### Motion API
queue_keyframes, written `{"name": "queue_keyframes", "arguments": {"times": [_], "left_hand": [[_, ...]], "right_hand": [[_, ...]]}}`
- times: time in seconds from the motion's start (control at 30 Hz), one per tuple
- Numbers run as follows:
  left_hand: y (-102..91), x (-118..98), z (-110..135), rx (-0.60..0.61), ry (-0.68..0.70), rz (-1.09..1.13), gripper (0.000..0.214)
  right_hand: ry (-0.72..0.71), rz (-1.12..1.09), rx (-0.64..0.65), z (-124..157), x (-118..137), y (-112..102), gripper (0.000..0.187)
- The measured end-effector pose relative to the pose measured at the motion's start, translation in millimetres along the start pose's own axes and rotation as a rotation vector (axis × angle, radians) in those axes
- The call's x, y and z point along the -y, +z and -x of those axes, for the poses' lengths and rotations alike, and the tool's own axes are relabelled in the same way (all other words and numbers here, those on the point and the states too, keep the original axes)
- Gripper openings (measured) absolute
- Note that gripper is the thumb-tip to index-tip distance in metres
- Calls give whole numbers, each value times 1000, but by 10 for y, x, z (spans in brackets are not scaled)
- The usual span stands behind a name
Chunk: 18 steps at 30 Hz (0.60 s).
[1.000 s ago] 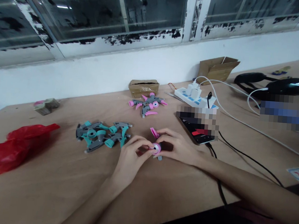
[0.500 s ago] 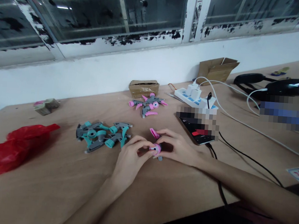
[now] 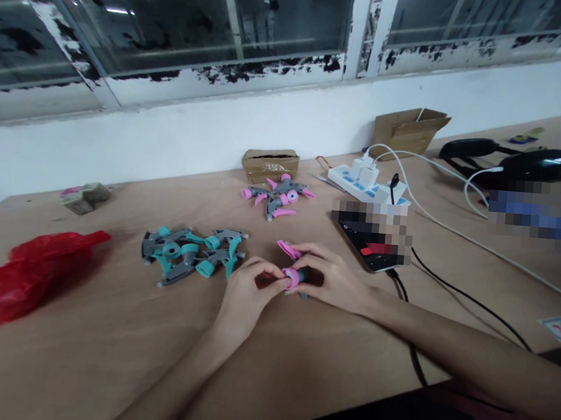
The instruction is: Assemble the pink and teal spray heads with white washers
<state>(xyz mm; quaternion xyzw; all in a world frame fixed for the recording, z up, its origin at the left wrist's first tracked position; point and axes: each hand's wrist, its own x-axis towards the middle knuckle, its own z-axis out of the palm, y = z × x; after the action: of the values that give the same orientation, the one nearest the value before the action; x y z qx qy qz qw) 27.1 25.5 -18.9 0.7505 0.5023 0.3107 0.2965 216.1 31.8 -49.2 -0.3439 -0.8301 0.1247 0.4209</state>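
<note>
Between my two hands is a grey and pink trigger spray head, its pink collar facing left and its pink trigger sticking up above my fingers. My left hand pinches the collar between thumb and forefinger. Closed around the grey body, my right hand covers most of it. Left of my hands lies a group of grey and teal spray heads. Farther back, a group of grey and pink spray heads rests in front of a small cardboard box.
A red plastic bag lies at the left. A phone with a cable sits right of my hands, near a white power strip with chargers. An open carton and a black object stand farther right. Cables cross the table.
The spray head has turned slightly, so the collar's opening faces more to the left. Both hands keep their hold in nearly the same place.
</note>
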Motion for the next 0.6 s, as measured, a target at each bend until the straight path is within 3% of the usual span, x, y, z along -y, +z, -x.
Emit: {"name": "queue_keyframes", "arguments": {"times": [0.4,0.6], "left_hand": [[9,-128,84,-47,73,-60,7],[14,-176,93,-89,2,-218,6]], "right_hand": [[8,-23,40,-14,11,-34,22],[-28,77,61,-20,74,-59,15]]}}
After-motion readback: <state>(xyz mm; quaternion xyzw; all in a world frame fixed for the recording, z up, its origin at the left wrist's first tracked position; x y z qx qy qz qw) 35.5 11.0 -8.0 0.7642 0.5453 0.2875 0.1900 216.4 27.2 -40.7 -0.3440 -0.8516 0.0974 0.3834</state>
